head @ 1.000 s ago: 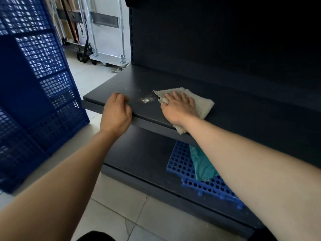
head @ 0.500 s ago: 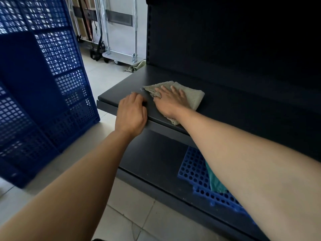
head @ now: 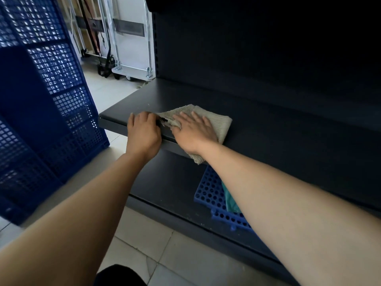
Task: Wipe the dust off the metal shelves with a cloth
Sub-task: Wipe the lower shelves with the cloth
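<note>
A dark metal shelf (head: 268,133) runs across the middle of the view. On its front left part lies a beige ribbed cloth (head: 218,122), one corner hanging over the front edge. My right hand (head: 193,133) presses flat on the cloth with straight fingers. My left hand (head: 143,132) rests on the shelf's front edge just left of the cloth, fingers curled over the edge and touching the cloth's left corner. A lower shelf (head: 169,182) sits beneath.
A tall blue perforated plastic crate (head: 47,112) stands close on the left. A blue perforated mat (head: 212,195) with a teal cloth (head: 231,201) lies on the lower shelf. A white wheeled cart (head: 132,42) stands behind on the tiled floor (head: 156,240).
My right hand has pushed the cloth left along the shelf over the white dust patch, up against my left hand. The dust patch is no longer visible.
</note>
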Demonstrator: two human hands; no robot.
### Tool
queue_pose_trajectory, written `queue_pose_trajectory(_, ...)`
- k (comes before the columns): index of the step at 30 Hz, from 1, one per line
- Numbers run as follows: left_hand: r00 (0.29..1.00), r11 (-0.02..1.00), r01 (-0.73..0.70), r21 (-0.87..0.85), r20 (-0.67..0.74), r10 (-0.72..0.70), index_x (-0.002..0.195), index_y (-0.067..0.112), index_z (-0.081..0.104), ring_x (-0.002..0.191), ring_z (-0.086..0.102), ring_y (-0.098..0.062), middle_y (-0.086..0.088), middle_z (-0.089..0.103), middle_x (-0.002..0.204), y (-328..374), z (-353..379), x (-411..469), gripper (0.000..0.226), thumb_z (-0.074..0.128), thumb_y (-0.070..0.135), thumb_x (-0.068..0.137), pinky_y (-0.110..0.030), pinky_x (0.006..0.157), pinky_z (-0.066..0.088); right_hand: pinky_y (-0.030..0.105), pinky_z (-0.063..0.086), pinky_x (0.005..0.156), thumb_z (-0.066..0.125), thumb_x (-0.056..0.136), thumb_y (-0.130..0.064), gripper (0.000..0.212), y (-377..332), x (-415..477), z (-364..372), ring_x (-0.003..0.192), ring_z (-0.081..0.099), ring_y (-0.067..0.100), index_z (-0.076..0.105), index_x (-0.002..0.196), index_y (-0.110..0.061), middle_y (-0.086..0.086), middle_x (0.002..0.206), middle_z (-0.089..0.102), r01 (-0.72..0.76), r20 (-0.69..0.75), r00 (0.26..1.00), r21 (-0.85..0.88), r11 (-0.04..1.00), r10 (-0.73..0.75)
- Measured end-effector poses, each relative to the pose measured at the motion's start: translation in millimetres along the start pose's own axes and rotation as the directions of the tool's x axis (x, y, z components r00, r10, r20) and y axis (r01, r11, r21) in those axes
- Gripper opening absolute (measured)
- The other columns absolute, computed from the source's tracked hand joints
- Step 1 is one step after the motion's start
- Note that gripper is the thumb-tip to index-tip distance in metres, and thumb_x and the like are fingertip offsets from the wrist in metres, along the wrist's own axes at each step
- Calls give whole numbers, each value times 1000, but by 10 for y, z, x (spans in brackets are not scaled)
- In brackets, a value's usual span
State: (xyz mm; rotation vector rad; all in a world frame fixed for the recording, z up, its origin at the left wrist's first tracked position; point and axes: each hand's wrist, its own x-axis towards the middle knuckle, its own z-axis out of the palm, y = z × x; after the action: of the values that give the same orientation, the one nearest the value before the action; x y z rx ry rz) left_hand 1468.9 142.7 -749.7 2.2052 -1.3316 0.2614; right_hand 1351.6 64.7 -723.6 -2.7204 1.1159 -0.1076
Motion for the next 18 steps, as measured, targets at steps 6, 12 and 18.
queue_pose_trajectory(6,991,989,-135,-59,-20,134,104,0,59,97,50,-41,-22,58,99,578,92,-204,49,24,21,77,-53,102,31,40,0,119,16,100,-44,53,510,-340,-105,148,2,17,13,151,-33,-10,160,7,-73,-33,997,-16,997,73)
queue_pose_trajectory(12,960,957,-272,-96,34,277,103,2,59,97,53,-39,-20,61,99,1261,233,-212,46,24,23,82,-47,107,30,38,1,119,18,100,-45,53,1194,-731,-260,148,2,15,14,151,-33,-12,160,7,-203,-42,979,-25,979,201)
queue_pose_trajectory(18,917,920,-364,-148,113,381,108,2,59,100,53,-38,-19,60,105,1793,372,-247,39,33,21,85,-44,108,27,36,3,119,17,99,-45,53,1793,-1123,-391,147,4,14,15,151,-34,-12,160,9,-329,-65,943,-40,943,326)
